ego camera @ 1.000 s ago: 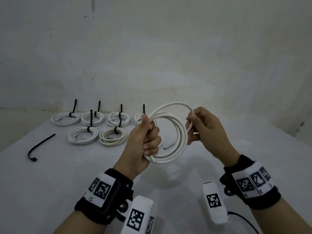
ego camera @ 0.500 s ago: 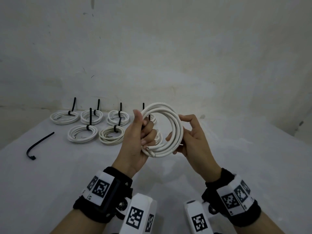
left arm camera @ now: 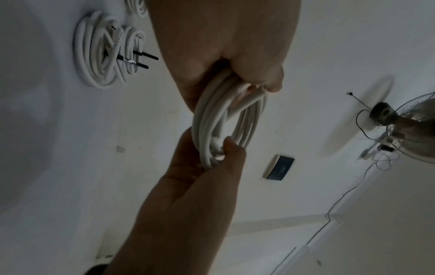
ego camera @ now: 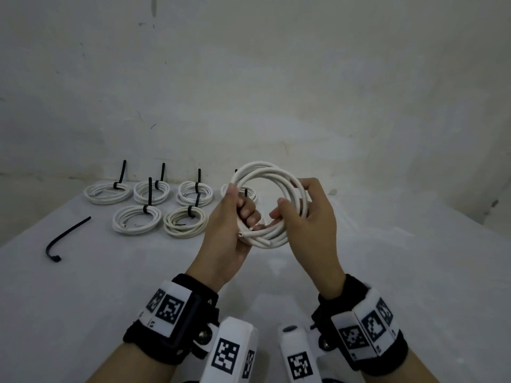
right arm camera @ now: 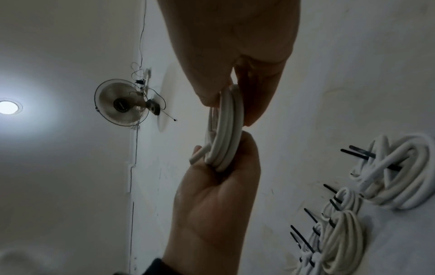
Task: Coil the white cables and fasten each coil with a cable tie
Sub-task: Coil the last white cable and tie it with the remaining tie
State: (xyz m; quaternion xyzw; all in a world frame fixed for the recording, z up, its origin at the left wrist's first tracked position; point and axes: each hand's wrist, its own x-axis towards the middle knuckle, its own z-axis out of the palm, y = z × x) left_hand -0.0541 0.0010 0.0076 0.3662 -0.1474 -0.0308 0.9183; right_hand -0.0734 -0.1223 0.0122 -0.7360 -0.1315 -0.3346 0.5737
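Left hand (ego camera: 232, 230): I see it clamped on the white coil (ego camera: 272, 205).
Right hand (ego camera: 309, 217): pinching the coil's right side (held above the bench (ego camera: 401, 258)).

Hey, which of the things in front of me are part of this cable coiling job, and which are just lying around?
Part of the job:
- the white coil, held by the left hand and the right hand
- the loose black cable tie on the table
- the tied coils at the back, already done

Just lying about:
- the wall fan
- the ceiling light
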